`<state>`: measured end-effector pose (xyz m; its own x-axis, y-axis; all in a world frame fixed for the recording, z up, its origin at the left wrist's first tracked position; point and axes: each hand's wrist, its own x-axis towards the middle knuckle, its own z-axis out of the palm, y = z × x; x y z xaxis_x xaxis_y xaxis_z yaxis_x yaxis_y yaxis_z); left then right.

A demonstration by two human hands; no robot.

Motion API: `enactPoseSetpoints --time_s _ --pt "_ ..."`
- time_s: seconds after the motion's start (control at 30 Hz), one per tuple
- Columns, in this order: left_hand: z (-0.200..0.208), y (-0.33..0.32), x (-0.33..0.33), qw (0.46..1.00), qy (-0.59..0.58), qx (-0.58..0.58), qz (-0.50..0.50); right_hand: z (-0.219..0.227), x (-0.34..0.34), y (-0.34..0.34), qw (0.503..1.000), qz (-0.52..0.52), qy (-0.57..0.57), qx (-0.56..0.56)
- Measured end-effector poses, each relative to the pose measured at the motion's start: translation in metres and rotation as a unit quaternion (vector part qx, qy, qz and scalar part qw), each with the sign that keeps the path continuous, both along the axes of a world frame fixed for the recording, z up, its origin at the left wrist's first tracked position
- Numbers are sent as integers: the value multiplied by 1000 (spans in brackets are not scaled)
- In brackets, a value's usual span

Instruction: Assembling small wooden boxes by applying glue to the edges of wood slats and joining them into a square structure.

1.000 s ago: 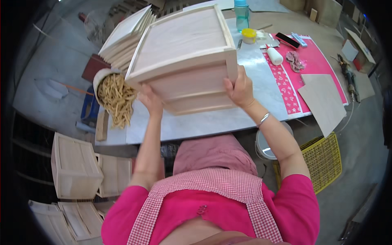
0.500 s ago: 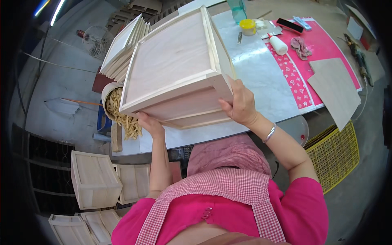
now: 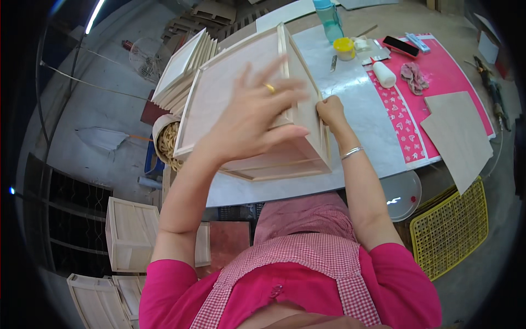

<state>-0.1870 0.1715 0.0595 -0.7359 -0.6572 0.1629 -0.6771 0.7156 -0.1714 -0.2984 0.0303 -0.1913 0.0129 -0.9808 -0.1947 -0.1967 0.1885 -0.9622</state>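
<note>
A pale wooden box (image 3: 216, 90), with thin panels framed by wood strips, rests tilted toward me on the white-topped table (image 3: 235, 192). My left hand (image 3: 249, 118) is over the box's upper panel, its fingers spread and slightly blurred; a gold ring is on one finger. Whether the palm touches the panel I cannot tell. At the box's right side my right hand (image 3: 331, 111) is closed on its edge, with the fingertips hidden. Part of the box's front corner is behind my left hand.
Left of the box stand a stack of framed panels (image 3: 181, 71) and a tub of tan bands (image 3: 166, 140). To the right lie a white bottle (image 3: 384, 74), a cloth (image 3: 413, 78), a phone (image 3: 400, 46) and a board (image 3: 460, 131). More wooden boxes (image 3: 131, 230) stand lower left.
My left hand has left the box's lower front edge and swung up over its panel, fingers spreading. My right hand has shifted from the front corner to farther along the right side.
</note>
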Motion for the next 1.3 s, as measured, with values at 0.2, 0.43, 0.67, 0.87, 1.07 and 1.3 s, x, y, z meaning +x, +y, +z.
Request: enactPoseSetpoints --time_s 0.2,0.43,0.67,0.87,1.07,1.3 --pt "-9 1 -2 993 87 82 11 17 -5 -48 989 -85 78 -96" --pt "-14 -13 -9 990 112 82 7 69 -16 -23 966 -61 13 -249" --pt "-16 -16 -1 993 111 46 2 63 -42 82 948 -6 26 -318" --pt "-12 -1 21 950 275 -77 -125 160 -42 110 876 -81 -44 -474" --pt "-43 70 138 656 705 -253 89 252 13 131 767 127 136 -613" --pt "-176 45 219 383 856 158 310 251 128 41 610 384 348 -599"
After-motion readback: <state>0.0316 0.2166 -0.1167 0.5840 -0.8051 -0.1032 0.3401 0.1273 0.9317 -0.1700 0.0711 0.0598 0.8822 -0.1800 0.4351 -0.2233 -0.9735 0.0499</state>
